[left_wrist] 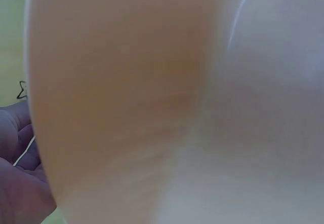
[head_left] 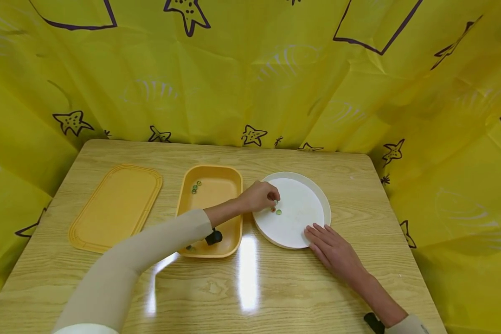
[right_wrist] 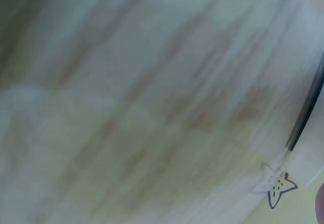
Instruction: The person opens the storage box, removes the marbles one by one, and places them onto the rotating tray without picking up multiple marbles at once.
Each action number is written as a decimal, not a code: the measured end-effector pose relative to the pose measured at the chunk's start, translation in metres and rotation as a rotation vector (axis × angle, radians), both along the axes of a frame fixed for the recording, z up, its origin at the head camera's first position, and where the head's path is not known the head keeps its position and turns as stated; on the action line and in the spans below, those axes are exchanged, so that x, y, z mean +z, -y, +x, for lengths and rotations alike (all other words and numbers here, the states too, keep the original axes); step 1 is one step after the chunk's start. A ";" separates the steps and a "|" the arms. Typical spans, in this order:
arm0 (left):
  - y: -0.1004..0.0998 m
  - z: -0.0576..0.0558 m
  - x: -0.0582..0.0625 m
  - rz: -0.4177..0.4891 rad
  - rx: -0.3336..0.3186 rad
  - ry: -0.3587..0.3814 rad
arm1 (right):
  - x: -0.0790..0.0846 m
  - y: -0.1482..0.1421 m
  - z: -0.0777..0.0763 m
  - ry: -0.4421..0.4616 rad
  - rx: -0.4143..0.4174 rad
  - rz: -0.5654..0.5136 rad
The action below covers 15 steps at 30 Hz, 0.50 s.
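Over the left part of a round white tray [head_left: 296, 218], my left hand [head_left: 259, 195] pinches a small glass marble [head_left: 276, 202] between thumb and fingertips. Just below those fingertips, a green marble [head_left: 279, 212] and a reddish one [head_left: 273, 209] lie on the tray. My right hand [head_left: 334, 250] rests with straight fingers on the tray's lower right rim. A yellow-orange bin [head_left: 225, 174] stands under my left forearm, with several green marbles [head_left: 195, 187] near its left wall. The left wrist view shows part of my left hand [left_wrist: 20, 163] beside a blurred orange surface.
A flat yellow-orange lid [head_left: 114, 204] lies left of the bin. All this sits on a wood-grain table [head_left: 217, 292], with a yellow patterned curtain [head_left: 234, 83] hanging behind and at both sides. The right wrist view is mostly blurred tabletop.
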<state>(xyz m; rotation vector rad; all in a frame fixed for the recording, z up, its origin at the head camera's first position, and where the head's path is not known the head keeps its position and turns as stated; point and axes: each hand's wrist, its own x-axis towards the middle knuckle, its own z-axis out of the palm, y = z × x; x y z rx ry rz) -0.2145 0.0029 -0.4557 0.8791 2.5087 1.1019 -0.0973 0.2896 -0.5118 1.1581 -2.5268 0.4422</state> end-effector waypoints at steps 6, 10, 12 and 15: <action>-0.007 0.000 -0.007 -0.008 0.010 -0.002 | -0.001 0.000 -0.001 -0.008 -0.011 -0.001; -0.011 -0.002 -0.010 -0.014 0.031 0.015 | -0.002 -0.001 -0.001 -0.006 -0.005 -0.009; -0.012 -0.003 -0.012 -0.029 0.038 0.018 | -0.002 -0.002 -0.001 0.001 -0.002 -0.008; -0.014 -0.004 -0.014 -0.042 0.045 0.023 | -0.002 -0.002 -0.001 0.011 -0.007 -0.008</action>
